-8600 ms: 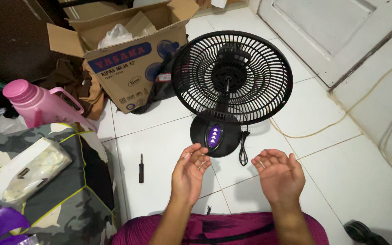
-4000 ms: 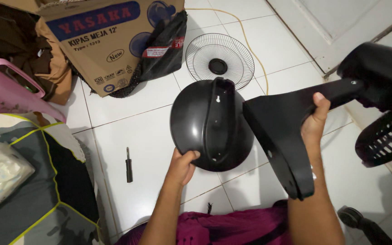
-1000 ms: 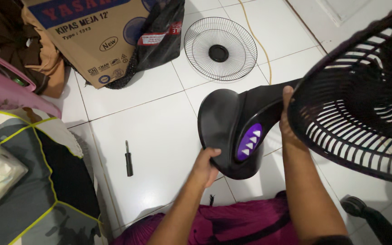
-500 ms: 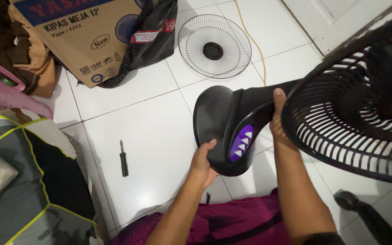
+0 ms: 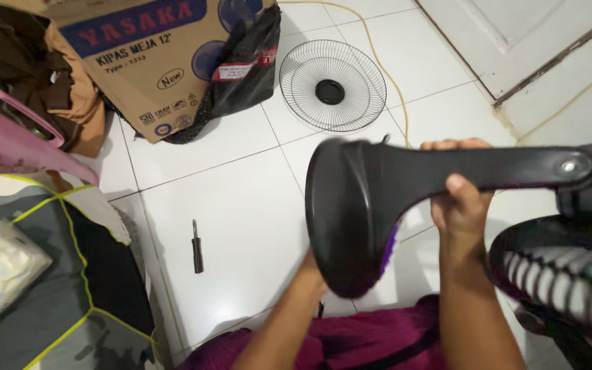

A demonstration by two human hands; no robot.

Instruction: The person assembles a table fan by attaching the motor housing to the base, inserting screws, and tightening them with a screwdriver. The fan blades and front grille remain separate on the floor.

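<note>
I hold a black desk fan (image 5: 378,199) tipped on its side above the white tiled floor. My right hand (image 5: 457,199) grips its neck, thumb on the near side and fingers over the top. My left hand (image 5: 307,270) is mostly hidden behind the round base, which it supports from below. The fan's rear grille (image 5: 563,281) hangs at the lower right. A purple button panel on the base shows only as a thin edge. A loose wire front grille (image 5: 332,85) lies flat on the floor beyond the fan.
A small black screwdriver (image 5: 197,247) lies on the tiles to the left. A cardboard box (image 5: 152,62) with a black bag beside it stands at the back. A camouflage cushion (image 5: 49,274) and pink jug (image 5: 1,137) are at left. A yellowish cord (image 5: 385,62) runs toward the white door.
The fan has been rotated in my hands: the purple button panel turned away, the base's side and neck now face me, and the rear grille dropped to the lower right.
</note>
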